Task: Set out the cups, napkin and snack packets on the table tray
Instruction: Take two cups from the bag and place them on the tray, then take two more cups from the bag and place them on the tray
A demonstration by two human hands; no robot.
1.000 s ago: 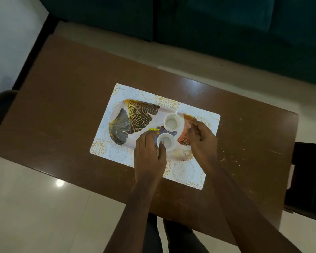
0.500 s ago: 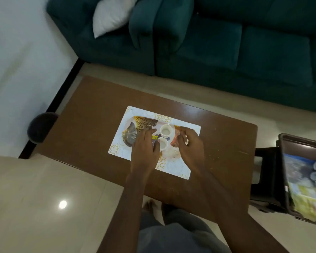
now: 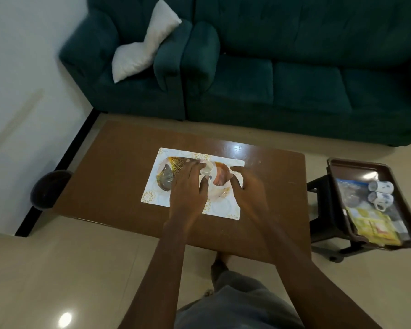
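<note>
While both hands hover spread over the table tray, remaining cups lie beyond the empty right hand; left hand grips nothing visible.

A dark teal sofa runs across the frame from twelve to three o'clock, with a matching armchair just beside it at eleven; a white cushion leans against the armchair's inner arm. A plain white wall fills nine to ten o'clock, edged by a black skirting strip. The floor is glossy beige tile, with a bright lamp reflection at seven o'clock. A brown wooden desk stands at centre, a round dark object touching its nine o'clock end.
</note>
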